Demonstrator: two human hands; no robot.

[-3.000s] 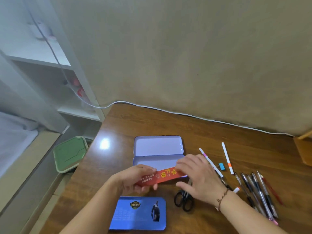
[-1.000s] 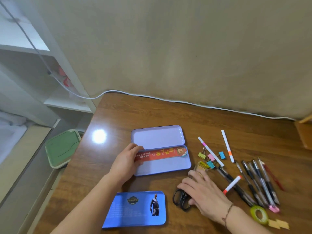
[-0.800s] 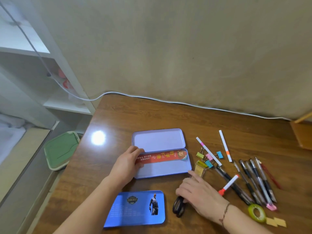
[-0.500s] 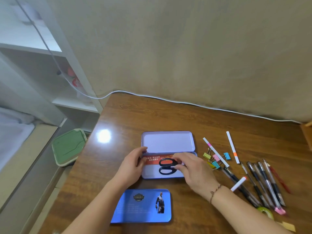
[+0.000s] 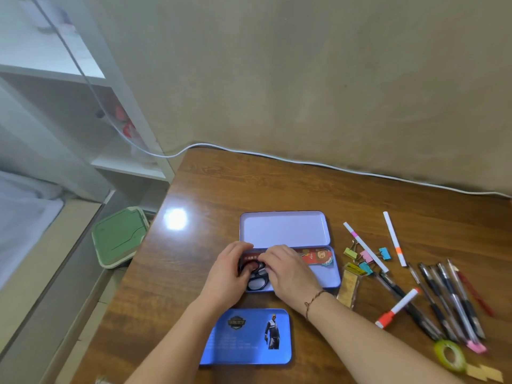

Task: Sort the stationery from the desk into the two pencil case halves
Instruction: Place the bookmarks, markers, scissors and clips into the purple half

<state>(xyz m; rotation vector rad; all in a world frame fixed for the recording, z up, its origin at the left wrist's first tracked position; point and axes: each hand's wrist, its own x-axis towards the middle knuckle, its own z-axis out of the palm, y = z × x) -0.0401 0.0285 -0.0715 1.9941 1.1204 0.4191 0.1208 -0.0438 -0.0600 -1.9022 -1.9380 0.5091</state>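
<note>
Wood-grain brown desk (image 5: 277, 187) against a beige wall, seen from above. An open lilac metal pencil case (image 5: 285, 230) lies near the middle, its two halves side by side. The far half holds nothing visible. The near half holds a long red printed bookmark (image 5: 315, 256) along its far edge and black-handled scissors (image 5: 256, 278) at its left end. Both hands meet over those scissors. The left hand (image 5: 225, 275) curls at the case's left end, its fingertips at the handles. The right hand (image 5: 288, 270) lies over the scissors with bent fingers; whether either hand truly grips them cannot be told.

Right of the case lie coloured binder clips (image 5: 365, 256), two thin white sticks (image 5: 393, 238), a white marker with an orange cap (image 5: 397, 307), a row of dark pens (image 5: 448, 297) and a yellow-green tape roll (image 5: 450, 356). A blue printed tin lid (image 5: 246, 336) lies nearest the person.
</note>
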